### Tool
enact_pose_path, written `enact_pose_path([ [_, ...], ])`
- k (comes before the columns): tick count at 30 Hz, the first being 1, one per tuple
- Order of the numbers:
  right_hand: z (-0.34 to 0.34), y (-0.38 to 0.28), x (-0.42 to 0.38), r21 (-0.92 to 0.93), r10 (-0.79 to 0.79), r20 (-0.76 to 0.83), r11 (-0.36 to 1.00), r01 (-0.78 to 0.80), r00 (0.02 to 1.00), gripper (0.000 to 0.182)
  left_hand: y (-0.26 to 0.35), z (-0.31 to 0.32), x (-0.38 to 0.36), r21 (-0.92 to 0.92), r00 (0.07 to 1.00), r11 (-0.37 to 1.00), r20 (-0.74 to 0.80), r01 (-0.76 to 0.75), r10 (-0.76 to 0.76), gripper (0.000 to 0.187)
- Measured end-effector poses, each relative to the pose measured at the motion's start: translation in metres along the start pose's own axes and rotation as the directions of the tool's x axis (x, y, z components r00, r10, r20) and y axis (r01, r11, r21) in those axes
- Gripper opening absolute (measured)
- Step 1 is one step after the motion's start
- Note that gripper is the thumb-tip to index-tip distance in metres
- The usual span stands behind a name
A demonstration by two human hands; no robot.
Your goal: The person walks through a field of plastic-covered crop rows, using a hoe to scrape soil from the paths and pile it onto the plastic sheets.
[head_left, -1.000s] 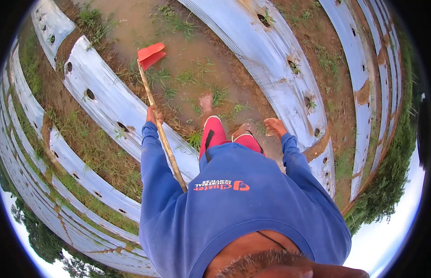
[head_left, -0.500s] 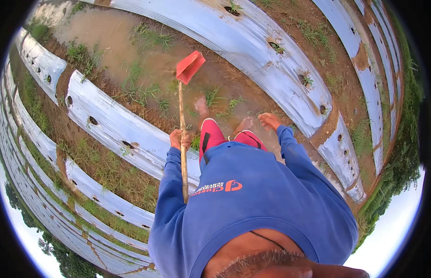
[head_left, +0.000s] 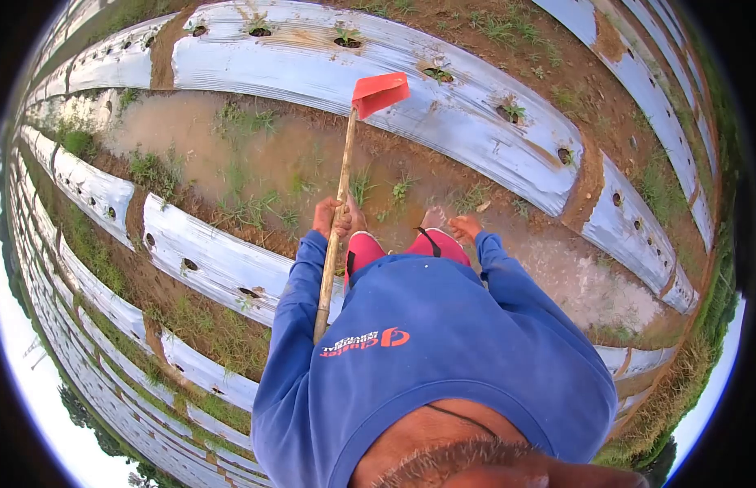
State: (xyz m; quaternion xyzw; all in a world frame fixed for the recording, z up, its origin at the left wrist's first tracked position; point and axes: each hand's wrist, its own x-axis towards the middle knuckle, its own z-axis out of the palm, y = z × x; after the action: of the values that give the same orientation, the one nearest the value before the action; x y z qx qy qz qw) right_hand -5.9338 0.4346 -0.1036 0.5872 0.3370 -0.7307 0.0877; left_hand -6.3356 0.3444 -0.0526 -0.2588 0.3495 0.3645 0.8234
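Note:
My left hand (head_left: pixel 331 218) is wrapped round the pole of a long-handled scoop (head_left: pixel 339 180). Its handle looks like wood or bamboo, and the butt end runs back along my left forearm. A red plastic scoop head (head_left: pixel 381 93), bent and open on one side, sits at the far end. From this view it overlaps the edge of a plastic-covered bed. In front of my right thigh, my right hand (head_left: pixel 466 226) hangs with curled fingers, and nothing shows in it. Bare feet (head_left: pixel 434 218) stand in muddy water below my red shorts (head_left: pixel 437 246).
Muddy water (head_left: pixel 223 138) with grass tufts fills the furrow. Raised beds under silvery plastic mulch (head_left: pixel 443 106) run along both sides, with planting holes and small seedlings (head_left: pixel 512 111). Brown soil gaps (head_left: pixel 162 61) break the sheets. Trees (head_left: pixel 89 423) stand at the field's edge.
The scoop head has swung up and right in view, from over the water to over the bed's edge. My left hand rose slightly. My right hand shifted down slightly, and the view turned.

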Motion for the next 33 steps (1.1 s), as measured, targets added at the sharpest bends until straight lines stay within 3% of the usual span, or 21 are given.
enact_pose_path([
  [2,-0.005,0.013,-0.001,0.088,0.002,-0.016,0.996,-0.001,1.0,0.04,0.02,0.034,0.012,0.157,0.992,0.988,-0.123,-0.004,0.023,0.02],
  [9,-0.017,0.04,-0.014,0.272,-0.002,-0.003,0.962,0.003,1.0,0.031,0.054,0.118,0.029,0.383,0.933,0.923,-0.316,-0.04,0.172,0.023],
  [12,-0.014,0.045,-0.016,0.274,-0.024,0.005,0.962,0.022,1.0,0.029,0.06,0.134,0.032,0.504,0.904,0.85,-0.278,-0.151,0.325,0.024],
  [16,-0.011,0.041,-0.015,0.264,0.051,-0.014,0.963,-0.046,0.999,0.03,0.065,0.132,0.034,0.548,0.893,0.808,-0.223,-0.216,0.39,0.026],
  [20,-0.008,0.017,-0.011,0.163,0.09,0.016,0.982,-0.092,0.996,0.034,0.066,0.103,0.03,0.458,0.901,0.846,-0.186,-0.274,0.392,0.026],
  [25,0.007,-0.043,-0.002,-0.076,0.139,-0.012,0.987,-0.14,0.99,0.033,0.052,0.027,-0.012,0.214,0.895,0.916,-0.227,-0.339,0.384,0.023],
  [28,0.022,-0.082,0.017,-0.193,0.213,-0.005,0.958,-0.21,0.977,0.035,0.044,-0.055,-0.034,-0.071,0.937,0.941,-0.14,-0.331,0.319,0.022],
  [31,0.041,-0.118,0.046,-0.285,0.221,-0.009,0.934,-0.214,0.975,0.034,0.036,-0.136,-0.064,-0.361,0.921,0.85,-0.226,-0.383,0.318,0.023],
  [33,0.084,-0.163,0.043,-0.375,0.139,-0.04,0.916,-0.144,0.989,0.033,0.036,-0.17,-0.092,-0.353,0.854,0.806,-0.403,-0.476,0.328,0.026],
])
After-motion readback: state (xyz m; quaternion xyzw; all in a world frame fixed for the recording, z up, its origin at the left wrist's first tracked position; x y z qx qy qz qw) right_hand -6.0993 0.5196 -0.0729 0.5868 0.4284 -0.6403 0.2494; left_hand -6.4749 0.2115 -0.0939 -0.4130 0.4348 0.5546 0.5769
